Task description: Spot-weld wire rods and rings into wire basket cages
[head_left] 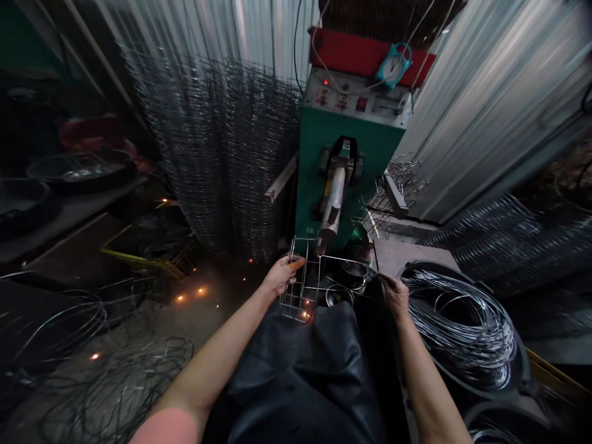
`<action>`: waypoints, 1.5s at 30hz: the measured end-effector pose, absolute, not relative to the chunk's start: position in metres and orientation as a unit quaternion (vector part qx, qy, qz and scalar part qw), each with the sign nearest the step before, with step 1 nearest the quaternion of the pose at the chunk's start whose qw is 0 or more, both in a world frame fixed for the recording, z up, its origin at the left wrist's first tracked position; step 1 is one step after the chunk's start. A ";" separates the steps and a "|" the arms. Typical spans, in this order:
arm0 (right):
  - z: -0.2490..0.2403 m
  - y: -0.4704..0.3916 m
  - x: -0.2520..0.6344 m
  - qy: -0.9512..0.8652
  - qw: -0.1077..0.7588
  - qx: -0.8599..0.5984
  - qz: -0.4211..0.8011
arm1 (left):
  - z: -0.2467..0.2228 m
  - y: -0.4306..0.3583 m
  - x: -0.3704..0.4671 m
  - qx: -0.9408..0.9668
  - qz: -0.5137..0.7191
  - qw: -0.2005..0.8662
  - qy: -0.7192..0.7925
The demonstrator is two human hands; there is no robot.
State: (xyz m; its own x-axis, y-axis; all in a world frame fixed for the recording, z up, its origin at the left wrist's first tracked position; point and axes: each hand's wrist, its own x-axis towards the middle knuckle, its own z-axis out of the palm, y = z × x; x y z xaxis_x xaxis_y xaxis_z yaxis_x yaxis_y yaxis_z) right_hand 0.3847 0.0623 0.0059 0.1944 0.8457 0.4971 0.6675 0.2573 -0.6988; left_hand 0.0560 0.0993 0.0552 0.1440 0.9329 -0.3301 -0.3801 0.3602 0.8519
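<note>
Two hands work — left fingers [290, 267] grip a wire frame [304, 285] near the green machine [374, 132], right fingers [387, 281] pinch a thin wire [346, 261]. Looks like joining — next needs steady holding.

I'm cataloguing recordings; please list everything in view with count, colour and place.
Welding machine: one, green, upper centre
Electrode arm: one, grey, machine's front
Dial: one, teal, machine's upper right
Wire frame: one, silver, below electrode arm
Tall wire stacks: two, grey, left of machine
Tubs: two, black, lower right
Wire bundles: two, silver, inside tubs
Crate: one, yellow, left floor
Loose wire: uncountable, grey, lower left
Basins: two, dark, far left
Sparks: several, orange, mostly left floor
Apron: one, black, lap
Sleeve: one, pink, lower left
Left hand: one, bare, on wire frame
Right hand: one, bare, right of frame
</note>
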 end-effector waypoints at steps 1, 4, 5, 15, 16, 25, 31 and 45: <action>0.000 0.057 0.386 -0.631 0.473 -0.604 0.112 | 0.054 0.099 0.057 0.311 0.481 0.685 0.451; -0.009 0.049 0.373 -0.653 0.442 -0.598 0.145 | 0.052 0.099 0.060 0.309 0.514 0.650 0.467; -0.009 0.049 0.365 -0.661 0.436 -0.593 0.146 | 0.051 0.099 0.060 0.306 0.524 0.638 0.474; 0.045 0.083 0.285 -0.726 0.439 -0.523 0.073 | 0.055 0.096 0.058 0.291 0.529 0.655 0.455; 0.046 0.086 0.281 -0.733 0.434 -0.519 0.069 | 0.055 0.096 0.059 0.288 0.527 0.657 0.455; 0.041 0.102 0.284 -0.758 0.402 -0.511 0.058 | 0.059 0.102 0.062 0.277 0.502 0.671 0.470; 0.046 0.108 0.285 -0.765 0.391 -0.506 0.078 | 0.056 0.110 0.061 0.273 0.508 0.683 0.449; 0.050 0.128 0.287 -0.757 0.366 -0.528 0.116 | 0.052 0.130 0.062 0.269 0.506 0.685 0.450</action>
